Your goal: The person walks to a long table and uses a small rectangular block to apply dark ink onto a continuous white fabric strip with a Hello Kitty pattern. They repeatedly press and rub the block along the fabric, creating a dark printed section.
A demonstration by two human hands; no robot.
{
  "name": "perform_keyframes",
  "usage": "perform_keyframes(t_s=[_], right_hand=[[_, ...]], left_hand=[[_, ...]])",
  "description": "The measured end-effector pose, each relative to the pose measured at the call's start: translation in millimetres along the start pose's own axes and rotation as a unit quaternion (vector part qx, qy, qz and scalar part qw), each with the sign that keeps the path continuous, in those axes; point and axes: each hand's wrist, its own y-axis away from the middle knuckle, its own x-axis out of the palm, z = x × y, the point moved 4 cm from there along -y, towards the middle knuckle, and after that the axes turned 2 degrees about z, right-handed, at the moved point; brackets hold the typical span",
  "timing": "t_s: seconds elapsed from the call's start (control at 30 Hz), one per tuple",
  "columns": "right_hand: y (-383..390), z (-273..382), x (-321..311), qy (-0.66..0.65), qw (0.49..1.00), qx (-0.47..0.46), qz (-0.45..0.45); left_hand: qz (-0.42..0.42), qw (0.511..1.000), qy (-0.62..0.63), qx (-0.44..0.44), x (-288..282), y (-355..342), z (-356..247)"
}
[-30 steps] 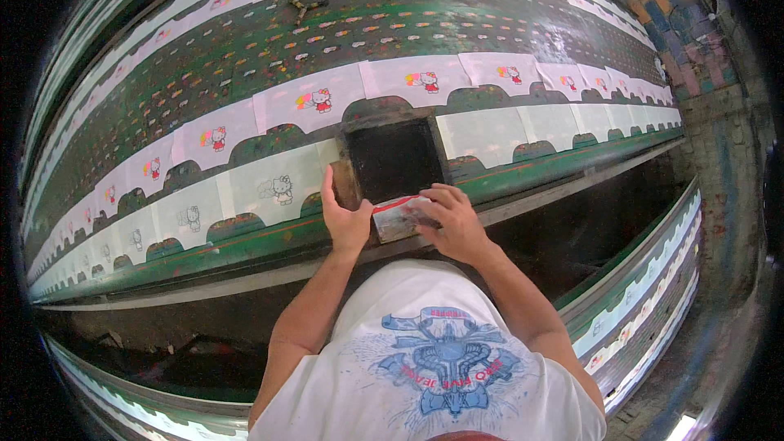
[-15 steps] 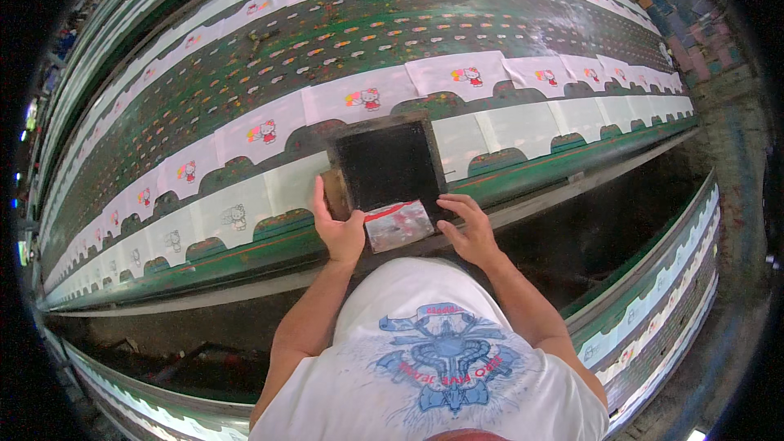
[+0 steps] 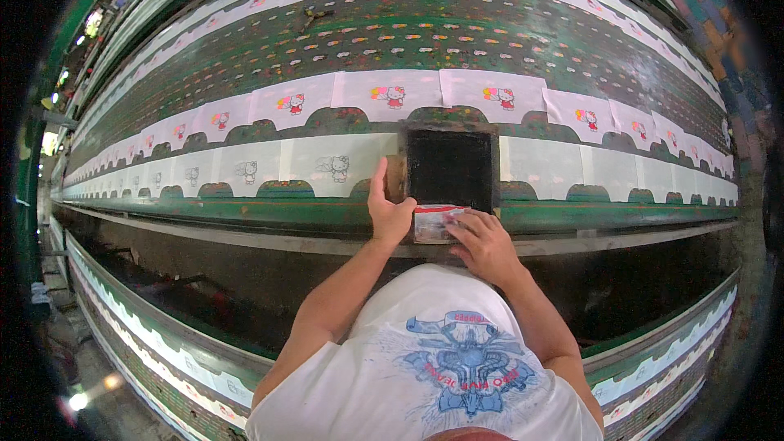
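Note:
A dark screen-printing frame (image 3: pixel 452 167) lies on the row of pale cut pieces nearest me. My left hand (image 3: pixel 390 214) holds its near left corner, index finger straight along a brown block (image 3: pixel 395 178) at its side and thumb at the corner. A stained silvery strip with a red edge (image 3: pixel 433 226) sits at the frame's near end; I cannot tell if it is fixed there. My right hand (image 3: pixel 487 245) lies over the strip's right part, fingers bent and a little apart. Its fingertips touch the strip, and what is under them is hidden.
Left of the frame, pale pieces (image 3: pixel 306 165) bear grey outline cat prints; those to the right (image 3: pixel 539 165) look plain. Behind runs a row with coloured cat prints (image 3: pixel 392 96). The long green table's front edge (image 3: pixel 220 224) passes before me, and another printed table (image 3: pixel 653 359) stands behind.
My right hand has moved from the frame's right edge onto the silvery strip. My left hand keeps its hold. The whole view has turned and shifted.

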Motion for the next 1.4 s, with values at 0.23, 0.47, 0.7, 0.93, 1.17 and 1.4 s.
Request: perform_keyframes(t_s=[0.23,0.47,0.7,0.93,1.17,1.4], right_hand=[[-31.3,1.0,12.6,0.096,0.993,-0.024,0.071],[-93.0,-46.1,-20.0,0.022,0.978,0.030,0.203],[-159.0,-99.7,-20.8,0.092,0.990,0.051,0.099],[-153.0,-95.2,-11.6,0.067,0.990,0.083,0.087],[-98.2,-44.8,2.9,0.059,0.990,0.079,0.102],[-50.3,3.2,13.4,0.058,0.988,0.105,0.099]], left_hand=[[0.014,0.999,0.011,-0.033,-0.2,-1.9,1.2],[0.022,0.999,0.017,-0.028,-5.7,-5.8,21.9],[0.061,0.996,0.053,-0.032,-11.5,-16.0,10.8],[0.077,0.995,0.041,-0.046,-16.8,-18.8,16.9],[0.087,0.993,0.061,-0.048,-14.7,-15.7,3.1],[0.085,0.992,0.064,-0.074,-15.1,-18.4,-0.9]])
